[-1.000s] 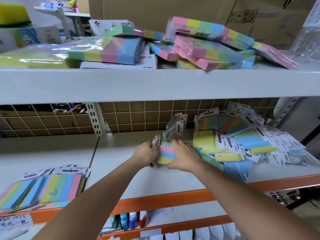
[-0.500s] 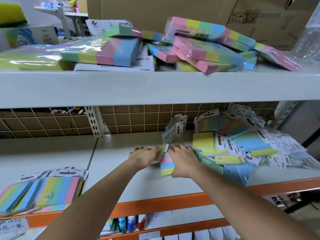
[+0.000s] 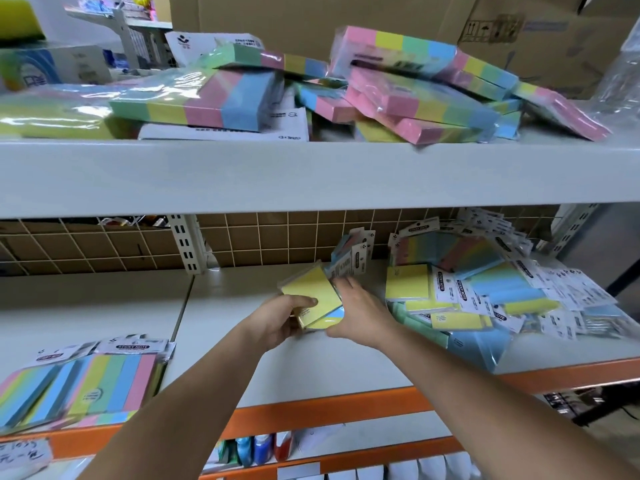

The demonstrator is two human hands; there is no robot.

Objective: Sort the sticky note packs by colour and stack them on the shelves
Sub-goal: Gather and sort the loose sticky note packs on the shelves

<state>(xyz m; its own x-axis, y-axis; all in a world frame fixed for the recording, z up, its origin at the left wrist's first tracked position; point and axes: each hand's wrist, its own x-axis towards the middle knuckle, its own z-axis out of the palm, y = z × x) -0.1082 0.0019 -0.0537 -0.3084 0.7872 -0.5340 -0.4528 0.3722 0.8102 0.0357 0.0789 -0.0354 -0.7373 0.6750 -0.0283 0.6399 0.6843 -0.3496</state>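
Yellow plastic-wrapped sticky note packs (image 3: 313,296) sit fanned between my hands above the middle of the grey middle shelf (image 3: 242,358); my left hand (image 3: 277,318) grips their near edge, my right hand (image 3: 358,311) steadies the far side, squaring one colour together, I judge.
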